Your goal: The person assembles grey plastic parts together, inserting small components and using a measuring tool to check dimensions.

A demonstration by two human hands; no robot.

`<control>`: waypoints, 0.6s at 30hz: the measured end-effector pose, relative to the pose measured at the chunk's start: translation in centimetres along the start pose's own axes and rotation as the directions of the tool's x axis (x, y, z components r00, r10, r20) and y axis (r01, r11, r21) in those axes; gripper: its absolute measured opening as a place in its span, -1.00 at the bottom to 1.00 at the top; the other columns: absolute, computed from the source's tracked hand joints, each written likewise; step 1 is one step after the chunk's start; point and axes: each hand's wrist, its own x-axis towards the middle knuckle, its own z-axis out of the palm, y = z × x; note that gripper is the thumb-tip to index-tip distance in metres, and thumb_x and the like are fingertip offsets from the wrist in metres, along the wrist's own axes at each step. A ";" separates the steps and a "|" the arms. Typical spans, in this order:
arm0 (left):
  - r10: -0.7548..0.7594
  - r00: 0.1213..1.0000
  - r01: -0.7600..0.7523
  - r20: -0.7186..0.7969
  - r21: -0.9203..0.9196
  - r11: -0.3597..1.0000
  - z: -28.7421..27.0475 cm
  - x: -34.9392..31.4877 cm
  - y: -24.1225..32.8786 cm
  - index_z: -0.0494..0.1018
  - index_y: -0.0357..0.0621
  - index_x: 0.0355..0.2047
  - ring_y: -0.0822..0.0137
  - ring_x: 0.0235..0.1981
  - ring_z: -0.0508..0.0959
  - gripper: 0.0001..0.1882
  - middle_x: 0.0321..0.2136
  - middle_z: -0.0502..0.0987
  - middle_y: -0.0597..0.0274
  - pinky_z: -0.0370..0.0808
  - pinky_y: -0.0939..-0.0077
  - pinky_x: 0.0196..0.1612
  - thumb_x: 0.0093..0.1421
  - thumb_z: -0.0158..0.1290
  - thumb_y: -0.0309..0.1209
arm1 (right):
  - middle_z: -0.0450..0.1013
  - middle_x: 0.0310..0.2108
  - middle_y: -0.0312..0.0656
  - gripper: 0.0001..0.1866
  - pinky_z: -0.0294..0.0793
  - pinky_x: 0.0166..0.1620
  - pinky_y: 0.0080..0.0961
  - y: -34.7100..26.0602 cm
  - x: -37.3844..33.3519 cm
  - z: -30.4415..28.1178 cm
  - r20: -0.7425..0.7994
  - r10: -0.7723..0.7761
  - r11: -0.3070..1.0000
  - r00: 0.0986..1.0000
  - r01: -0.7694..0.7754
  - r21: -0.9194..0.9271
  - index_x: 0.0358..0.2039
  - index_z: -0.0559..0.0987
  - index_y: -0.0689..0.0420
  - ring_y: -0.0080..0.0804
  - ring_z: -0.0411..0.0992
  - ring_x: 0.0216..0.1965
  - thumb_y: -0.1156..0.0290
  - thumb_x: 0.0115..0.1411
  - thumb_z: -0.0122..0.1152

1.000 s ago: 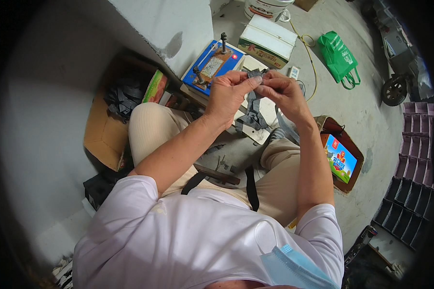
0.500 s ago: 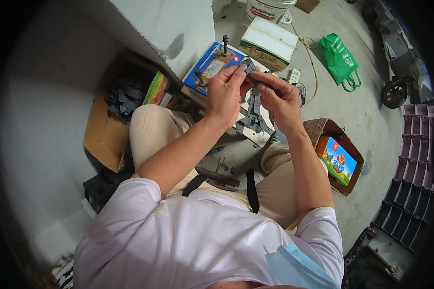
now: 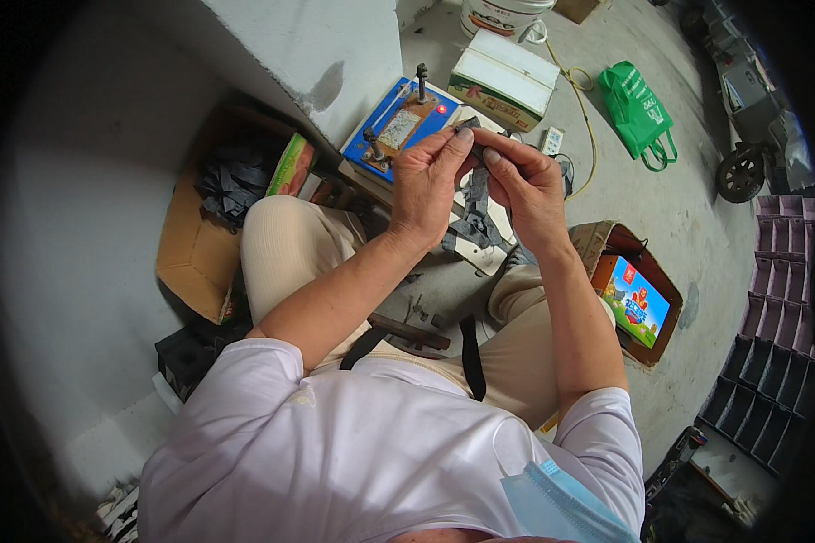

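My left hand (image 3: 426, 181) and my right hand (image 3: 527, 185) meet above a white board (image 3: 474, 252). Both are closed, thumbs and fingers pinching a dark grey fabric strip (image 3: 467, 124) between them. More dark strips (image 3: 477, 224) lie in a loose heap on the board just below my hands. To the left of them stands a blue machine (image 3: 398, 127) with a worn metal plate, two upright posts and a lit red light. My fingers hide most of the piece being held.
At left a cardboard box (image 3: 186, 244) holds a pile of black strips (image 3: 235, 181). A white-topped carton (image 3: 505, 74) and a bucket (image 3: 507, 16) stand beyond the machine. Right of me are a green bag (image 3: 637, 113), a power strip (image 3: 552, 142) and a lit screen (image 3: 638, 303) inside a box.
Both hands stay nearly in place. Their fingertips have shifted slightly, and the strip between them sits a little differently.
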 end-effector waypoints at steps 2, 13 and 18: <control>-0.002 1.000 0.002 0.011 -0.002 1.000 -0.2 0.0 0.1 0.52 -0.30 -0.22 0.55 -0.34 0.51 -0.78 -0.35 0.54 0.30 0.49 0.67 -0.21 0.28 -0.01 -0.39 | 0.36 -0.51 -0.45 -0.79 0.14 -0.55 -0.81 -0.2 0.0 0.1 -0.012 -0.002 1.000 1.000 0.001 -0.015 -0.12 0.55 0.21 -0.81 0.18 -0.58 0.49 0.23 0.12; 0.070 0.998 -0.068 -0.010 0.148 0.987 -0.7 2.1 5.5 0.56 -0.29 -0.28 0.58 -0.40 0.48 -0.76 -0.40 0.59 0.27 0.37 0.73 -0.24 0.26 -0.02 -0.37 | 0.38 -0.63 -0.45 -0.84 0.13 -0.65 -0.80 -1.6 1.9 0.5 0.174 0.216 0.973 0.961 -0.196 -0.126 -0.37 0.57 0.16 -0.78 0.19 -0.71 0.33 0.16 0.25; 0.062 0.984 -0.042 -0.169 0.115 0.992 -4.3 5.1 7.3 0.53 -0.23 -0.30 0.57 -0.38 0.51 -0.79 -0.31 0.61 0.20 0.30 0.71 -0.30 0.22 -0.02 -0.36 | 0.43 -0.57 -0.43 -0.83 0.19 -0.59 -0.80 -1.1 3.0 0.3 0.114 0.322 0.935 0.940 -0.297 -0.193 -0.35 0.58 0.19 -0.78 0.24 -0.65 0.36 0.14 0.28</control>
